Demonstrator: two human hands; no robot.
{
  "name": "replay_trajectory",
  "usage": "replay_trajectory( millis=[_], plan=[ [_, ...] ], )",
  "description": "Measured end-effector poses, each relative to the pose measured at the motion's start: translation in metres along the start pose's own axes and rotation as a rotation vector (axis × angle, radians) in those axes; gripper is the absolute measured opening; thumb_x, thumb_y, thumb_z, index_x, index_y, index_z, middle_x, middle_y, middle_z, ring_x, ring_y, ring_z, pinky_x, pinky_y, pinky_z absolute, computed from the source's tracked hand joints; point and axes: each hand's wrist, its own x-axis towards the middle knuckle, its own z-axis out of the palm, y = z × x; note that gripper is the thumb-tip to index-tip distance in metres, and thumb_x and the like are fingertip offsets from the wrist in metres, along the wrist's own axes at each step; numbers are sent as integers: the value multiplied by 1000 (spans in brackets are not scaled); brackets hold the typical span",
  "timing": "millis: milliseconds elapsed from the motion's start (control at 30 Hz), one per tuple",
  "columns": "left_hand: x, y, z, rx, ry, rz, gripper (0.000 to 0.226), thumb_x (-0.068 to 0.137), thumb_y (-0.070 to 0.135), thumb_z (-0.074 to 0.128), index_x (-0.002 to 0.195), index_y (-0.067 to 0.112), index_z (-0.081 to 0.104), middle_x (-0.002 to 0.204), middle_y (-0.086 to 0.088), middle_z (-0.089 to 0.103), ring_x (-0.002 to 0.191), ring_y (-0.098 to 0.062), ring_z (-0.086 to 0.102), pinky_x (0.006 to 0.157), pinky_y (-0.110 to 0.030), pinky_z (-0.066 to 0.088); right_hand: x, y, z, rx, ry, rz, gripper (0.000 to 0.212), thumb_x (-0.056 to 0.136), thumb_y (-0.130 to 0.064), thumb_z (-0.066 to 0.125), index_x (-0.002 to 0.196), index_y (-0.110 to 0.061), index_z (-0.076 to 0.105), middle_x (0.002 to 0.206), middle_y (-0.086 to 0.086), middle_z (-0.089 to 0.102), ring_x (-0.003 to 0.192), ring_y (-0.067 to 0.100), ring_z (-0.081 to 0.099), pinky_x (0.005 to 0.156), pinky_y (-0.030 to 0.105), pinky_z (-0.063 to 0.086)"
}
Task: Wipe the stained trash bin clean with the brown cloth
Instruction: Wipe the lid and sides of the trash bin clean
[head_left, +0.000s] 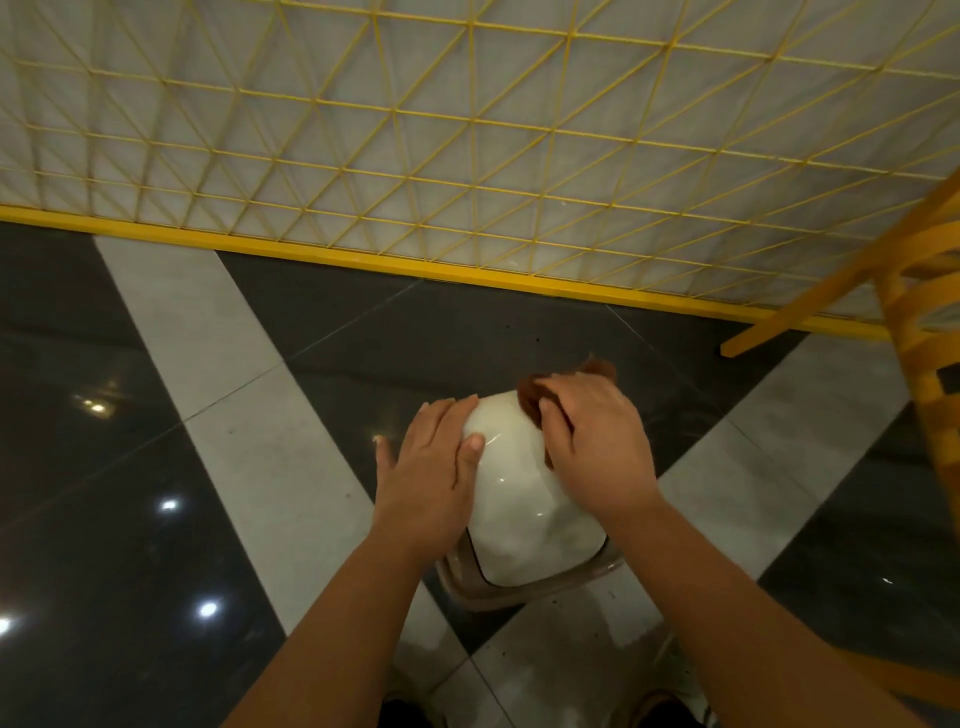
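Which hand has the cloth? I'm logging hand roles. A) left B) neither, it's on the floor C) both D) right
D: the right hand presses the brown cloth on the far end of the white bin, while the left hand lies flat on the bin's side.

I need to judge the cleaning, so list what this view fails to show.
Head view:
- Stains on the trash bin: none can be made out; glare and dim light.
- Bin's far side: hidden by its own dome and the right hand.
- Most of the brown cloth: under that hand.
- Bin surface under the left hand: covered.
- Bin's base: hidden by its lid.
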Motion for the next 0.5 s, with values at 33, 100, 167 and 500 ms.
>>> replay_trajectory(
  millis=[33,100,167,500],
  plan=[
    [1,0,1,-4,4,3,65,84,66,2,142,44,21,149,12,28,140,-13,24,116,-56,3,-17,4,0,23,21,-36,33,96,-32,42,122,-21,60,122,0,62,118,19,52,104,33,35],
    [3,1,1,-18,12,10,63,85,65,3,142,44,22,148,12,29,140,-13,25,115,-56,4,-52,14,3,48,39,-73,39,97,-35,38,128,-20,57,135,0,55,131,18,42,110,39,29],
    [4,-1,2,-31,15,23,58,89,62,6,141,44,23,147,12,29,138,-13,27,114,-58,6,-82,18,8,85,52,-68,40,99,-37,34,131,-22,53,141,-1,48,136,17,35,111,41,27],
    [8,-4,2,-116,107,28,51,94,55,15,140,39,32,139,10,39,125,-12,42,105,-55,32,-21,-27,22,-42,109,48,38,94,-32,38,128,-26,55,137,-2,52,132,21,38,109,37,20]
  ],
)
